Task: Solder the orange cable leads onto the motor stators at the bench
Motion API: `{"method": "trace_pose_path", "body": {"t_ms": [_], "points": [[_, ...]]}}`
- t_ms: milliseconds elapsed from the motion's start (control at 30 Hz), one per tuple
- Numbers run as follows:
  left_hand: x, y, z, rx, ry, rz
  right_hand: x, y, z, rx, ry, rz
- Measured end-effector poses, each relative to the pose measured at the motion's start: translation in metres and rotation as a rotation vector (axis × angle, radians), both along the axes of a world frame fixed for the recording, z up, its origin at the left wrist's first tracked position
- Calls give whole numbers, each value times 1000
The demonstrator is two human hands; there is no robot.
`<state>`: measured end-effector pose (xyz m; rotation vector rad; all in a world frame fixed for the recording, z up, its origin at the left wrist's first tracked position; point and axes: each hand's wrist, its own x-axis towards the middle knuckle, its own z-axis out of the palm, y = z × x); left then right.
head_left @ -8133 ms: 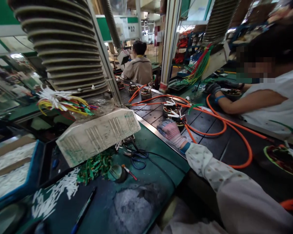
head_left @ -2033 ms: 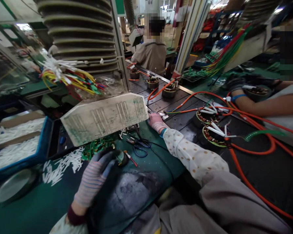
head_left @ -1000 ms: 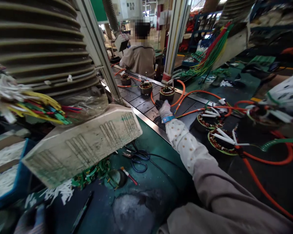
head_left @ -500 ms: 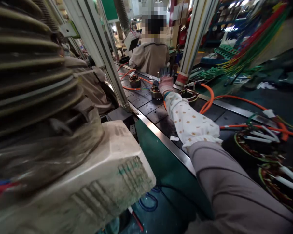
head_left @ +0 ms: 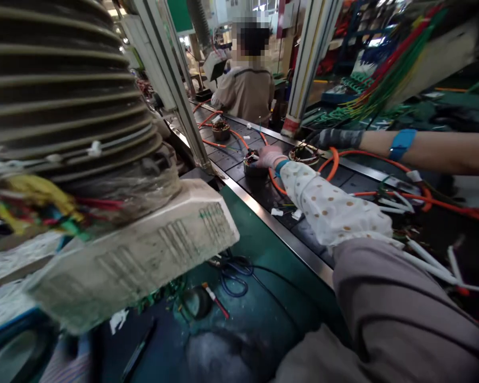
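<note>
My right hand (head_left: 270,157), in a pinkish glove below a white sleeve with tan dots, reaches across the conveyor line (head_left: 241,186). Its fingers are curled at the rim of a motor stator (head_left: 256,169) with copper windings; their tips are partly hidden. An orange cable (head_left: 277,183) runs beside that stator. At the bottom left edge, my left hand (head_left: 67,359) shows only as a blurred striped glove, its fingers not readable. A second stator (head_left: 304,154) sits just right of my right hand.
From the right, a co-worker's dark-gloved hand (head_left: 335,139) reaches to the second stator. A ribbed duct (head_left: 64,90) and white hood (head_left: 143,255) fill the left. Another stator (head_left: 221,131) stands farther up the line. A seated person (head_left: 247,93) is beyond. A metal post (head_left: 299,69) rises nearby.
My right hand, stretched out above the stator before, has come down and curled at its rim. A co-worker's arm has entered from the right. The view has shifted, uncovering more at lower left.
</note>
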<state>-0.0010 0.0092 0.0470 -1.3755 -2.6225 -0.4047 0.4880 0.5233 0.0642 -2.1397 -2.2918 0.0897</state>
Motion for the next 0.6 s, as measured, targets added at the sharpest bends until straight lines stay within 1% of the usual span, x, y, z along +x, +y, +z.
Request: {"method": "trace_pose_path", "body": {"t_ms": [67, 100, 167, 233, 333, 400, 500, 533, 600], "points": [[-3, -4, -5, 116, -94, 88, 15, -35, -1, -4, -26, -27], [-5, -4, -7, 155, -133, 89, 24, -54, -1, -4, -40, -42], [-9, -5, -12, 179, -165, 25, 43, -94, -4, -7, -64, -68], [-14, -5, -16, 176, -178, -15, 62, -136, -7, -20, -75, -63], [-23, -6, -23, 184, -189, -19, 85, -200, -17, -64, -74, 21], [-27, -5, -28, 207, -212, -25, 98, -235, -24, -60, -84, 103], [-29, -6, -31, 206, -246, -44, 115, -268, -30, 9, -136, 166], [-28, -6, -30, 205, -254, -46, 120, -275, -31, 31, -156, 168], [-24, -8, -27, 215, -262, -29, 125, -282, -30, 26, -189, 153]]}}
